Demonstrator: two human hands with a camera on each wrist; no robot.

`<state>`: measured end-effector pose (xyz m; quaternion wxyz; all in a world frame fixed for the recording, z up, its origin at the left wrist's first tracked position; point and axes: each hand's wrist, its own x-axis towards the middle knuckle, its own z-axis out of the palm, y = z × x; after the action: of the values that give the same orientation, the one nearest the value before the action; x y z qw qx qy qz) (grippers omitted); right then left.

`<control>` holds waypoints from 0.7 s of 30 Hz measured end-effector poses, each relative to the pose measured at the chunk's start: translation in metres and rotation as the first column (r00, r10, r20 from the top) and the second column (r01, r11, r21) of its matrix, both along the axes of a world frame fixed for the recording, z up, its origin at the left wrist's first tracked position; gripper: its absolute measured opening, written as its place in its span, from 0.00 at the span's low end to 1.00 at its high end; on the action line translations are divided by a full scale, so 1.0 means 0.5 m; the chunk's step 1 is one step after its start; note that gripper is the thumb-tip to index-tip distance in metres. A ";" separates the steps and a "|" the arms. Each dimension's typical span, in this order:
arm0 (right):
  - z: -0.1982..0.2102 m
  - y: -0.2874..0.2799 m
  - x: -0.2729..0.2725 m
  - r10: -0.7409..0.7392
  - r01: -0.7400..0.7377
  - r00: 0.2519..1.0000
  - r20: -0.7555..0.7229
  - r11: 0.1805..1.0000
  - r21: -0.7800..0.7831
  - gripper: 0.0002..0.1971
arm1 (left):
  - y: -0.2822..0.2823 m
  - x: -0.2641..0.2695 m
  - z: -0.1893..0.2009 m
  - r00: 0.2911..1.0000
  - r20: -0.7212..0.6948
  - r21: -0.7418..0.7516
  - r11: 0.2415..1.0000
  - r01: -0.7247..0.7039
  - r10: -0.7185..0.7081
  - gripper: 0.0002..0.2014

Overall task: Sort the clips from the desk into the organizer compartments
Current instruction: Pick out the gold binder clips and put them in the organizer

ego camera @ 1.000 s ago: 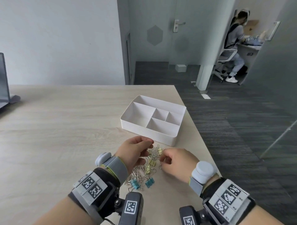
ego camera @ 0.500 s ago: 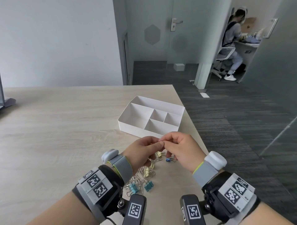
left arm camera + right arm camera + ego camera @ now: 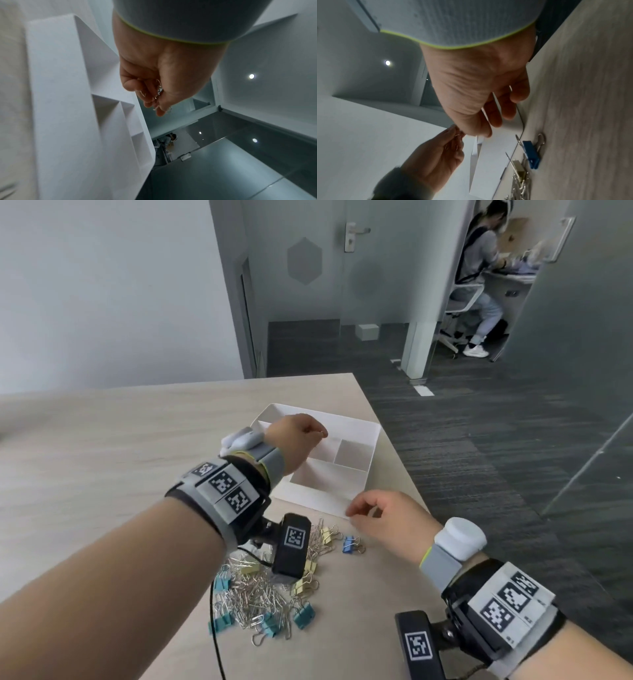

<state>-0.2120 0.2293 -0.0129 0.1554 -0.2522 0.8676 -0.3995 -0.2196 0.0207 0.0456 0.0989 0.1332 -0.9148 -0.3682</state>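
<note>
The white organizer (image 3: 360,426) with several compartments stands near the desk's right edge. My left hand (image 3: 320,434) hovers over its left part, and its curled fingers pinch a few silver paper clips (image 3: 158,90). My right hand (image 3: 352,513) hangs loosely curled and empty just before the organizer's front wall. A mixed pile of silver paper clips (image 3: 260,594) with yellow binder clips (image 3: 328,534) and teal binder clips (image 3: 303,614) lies on the desk below my left wrist. One blue binder clip (image 3: 349,544) lies apart near my right hand. The right wrist view shows this blue binder clip (image 3: 531,154).
The wooden desk (image 3: 102,440) ends at its right edge (image 3: 394,451), close beside the organizer, with dark carpet beyond. A black cable (image 3: 215,645) hangs from my left wrist camera over the pile. A person sits at a desk in the far room (image 3: 479,268).
My left hand has lifted from the pile and moved forward over the organizer with paper clips in it. My right hand has let go, parted from it and dropped beside the blue binder clip.
</note>
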 end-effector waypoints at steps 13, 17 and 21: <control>-0.030 0.001 0.006 0.078 -0.087 0.994 0.080 0.989 0.117 0.06 | 0.024 -0.052 -0.016 0.976 0.197 -0.362 0.918 0.162 -0.095 0.10; -0.018 0.012 -0.008 0.020 -0.013 0.988 0.154 0.999 -0.044 0.09 | 0.023 -0.057 -0.018 0.988 0.137 -0.374 0.919 0.124 -0.077 0.09; 0.012 0.012 -0.041 -0.099 0.152 0.981 0.169 0.927 -0.342 0.08 | 0.026 -0.061 -0.020 0.993 0.102 -0.341 0.935 0.098 -0.066 0.08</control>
<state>-0.2325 0.2353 -0.0069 0.1458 -0.1894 0.7822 -0.5754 -0.2500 0.0337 0.0356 0.0643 0.0918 -0.9735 -0.1993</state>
